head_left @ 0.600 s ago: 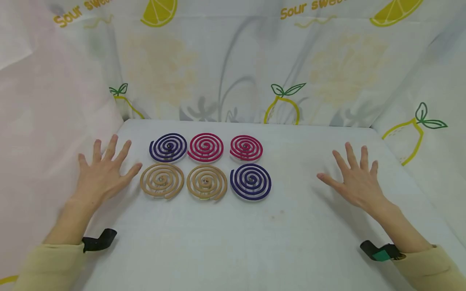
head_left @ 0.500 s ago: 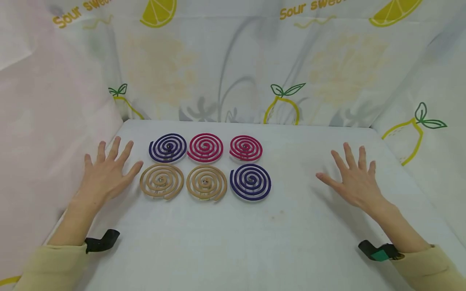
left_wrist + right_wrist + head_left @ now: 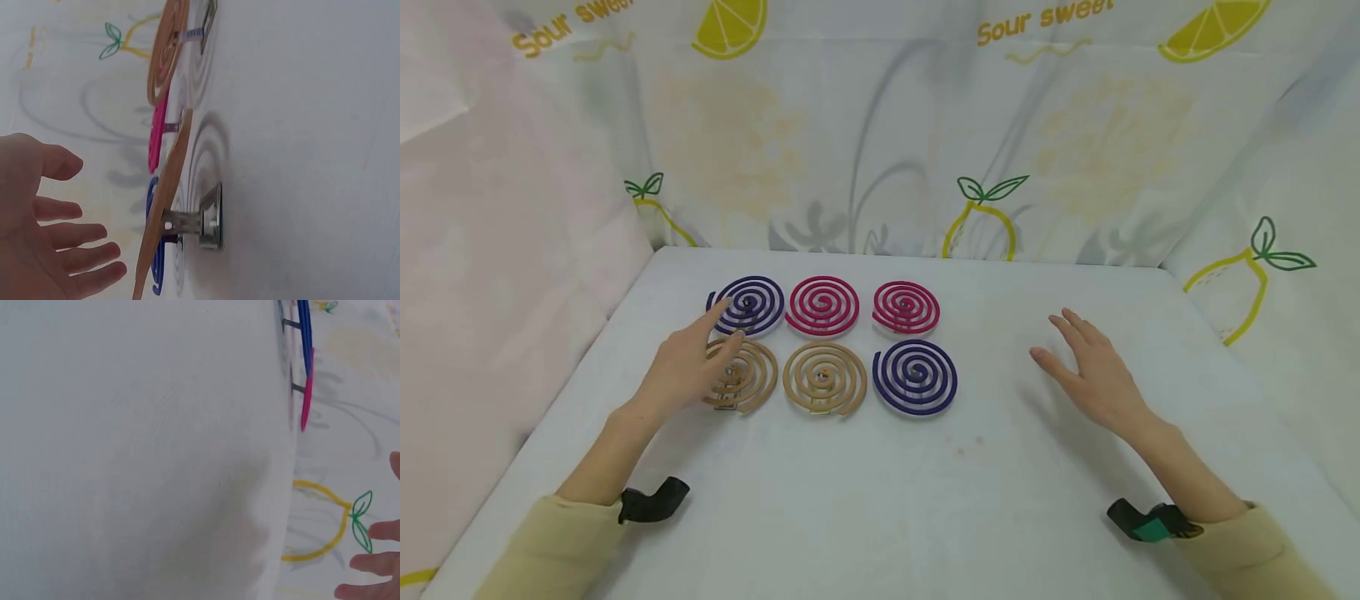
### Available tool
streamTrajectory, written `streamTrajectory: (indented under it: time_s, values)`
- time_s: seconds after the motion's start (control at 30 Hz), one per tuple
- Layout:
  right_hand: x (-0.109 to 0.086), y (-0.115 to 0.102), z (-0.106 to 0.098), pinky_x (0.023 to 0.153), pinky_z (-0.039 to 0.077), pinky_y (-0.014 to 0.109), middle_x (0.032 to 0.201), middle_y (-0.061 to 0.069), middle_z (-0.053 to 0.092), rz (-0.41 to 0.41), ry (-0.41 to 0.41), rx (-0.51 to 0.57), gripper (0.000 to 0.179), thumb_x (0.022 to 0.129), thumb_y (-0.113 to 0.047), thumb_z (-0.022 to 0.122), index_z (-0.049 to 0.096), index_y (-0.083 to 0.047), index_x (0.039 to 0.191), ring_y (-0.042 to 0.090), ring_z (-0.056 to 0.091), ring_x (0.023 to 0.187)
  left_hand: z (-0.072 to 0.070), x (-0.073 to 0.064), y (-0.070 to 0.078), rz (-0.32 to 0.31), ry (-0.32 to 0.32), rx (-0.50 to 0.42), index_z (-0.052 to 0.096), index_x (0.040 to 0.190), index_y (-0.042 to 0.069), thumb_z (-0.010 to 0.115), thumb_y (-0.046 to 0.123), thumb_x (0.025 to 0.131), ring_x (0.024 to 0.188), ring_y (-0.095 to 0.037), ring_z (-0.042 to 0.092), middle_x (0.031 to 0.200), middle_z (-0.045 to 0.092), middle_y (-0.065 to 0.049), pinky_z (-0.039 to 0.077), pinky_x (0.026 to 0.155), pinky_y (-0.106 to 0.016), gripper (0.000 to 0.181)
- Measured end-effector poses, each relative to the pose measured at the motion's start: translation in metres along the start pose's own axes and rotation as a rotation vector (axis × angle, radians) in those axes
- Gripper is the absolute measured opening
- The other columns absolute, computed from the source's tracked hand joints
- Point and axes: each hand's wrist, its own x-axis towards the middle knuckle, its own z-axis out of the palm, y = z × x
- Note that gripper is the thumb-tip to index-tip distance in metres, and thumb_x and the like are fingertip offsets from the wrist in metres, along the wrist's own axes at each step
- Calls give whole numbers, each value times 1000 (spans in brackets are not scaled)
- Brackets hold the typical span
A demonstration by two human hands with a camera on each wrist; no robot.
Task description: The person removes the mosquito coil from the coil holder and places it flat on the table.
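Note:
Mosquito coils sit raised on small metal stands in two rows. At the back are a dark blue coil (image 3: 767, 305) and two pink coils (image 3: 824, 306), (image 3: 907, 307). The front row has two tan coils (image 3: 767, 385), (image 3: 825, 379) and another dark blue coil (image 3: 915, 377). My left hand (image 3: 681, 371) hovers beside the left tan coil, hiding part of it, its fingertips over the back blue coil's left side. In the left wrist view a gap separates the fingers (image 3: 81, 234) from the tilted tan coil (image 3: 164, 200). My right hand (image 3: 1097, 379) holds nothing above the table's right side.
A white table (image 3: 880, 517) carries the coils. Fabric with lemon prints (image 3: 981, 229) hangs behind and along both sides. Black wrist devices (image 3: 655, 500) are strapped at both cuffs. A metal stand (image 3: 212, 219) shows under the near tan coil in the left wrist view.
My left hand has moved right, from beside the coils to over the leftmost ones. The right hand has shifted slightly left and its spread fingers have drawn together. The coils have not moved.

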Motion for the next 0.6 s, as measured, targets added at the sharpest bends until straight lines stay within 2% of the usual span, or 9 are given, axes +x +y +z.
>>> streamTrajectory:
  time_s: [0.13,0.37,0.6]
  values:
    - [2,-7,4,112,22,70,160,24,28,2,5,62,69,102,-46,51,35,-1,153,49,24,145,11,1,15,30,11,-52,31,156,6,49,33,104,132,-53,44,147,44,-32,36,109,-66,62]
    - [6,-15,13,111,32,64,158,20,36,47,-16,177,66,102,-46,51,36,-7,153,43,35,142,32,5,40,45,4,-158,40,152,8,53,29,101,122,-44,59,142,54,-24,47,102,-58,56]
    - [12,-22,23,112,38,58,155,17,42,56,-35,267,63,102,-47,52,40,-9,151,39,45,137,49,10,54,93,-39,-320,39,151,4,55,22,102,128,-42,56,145,51,-25,48,106,-51,55]
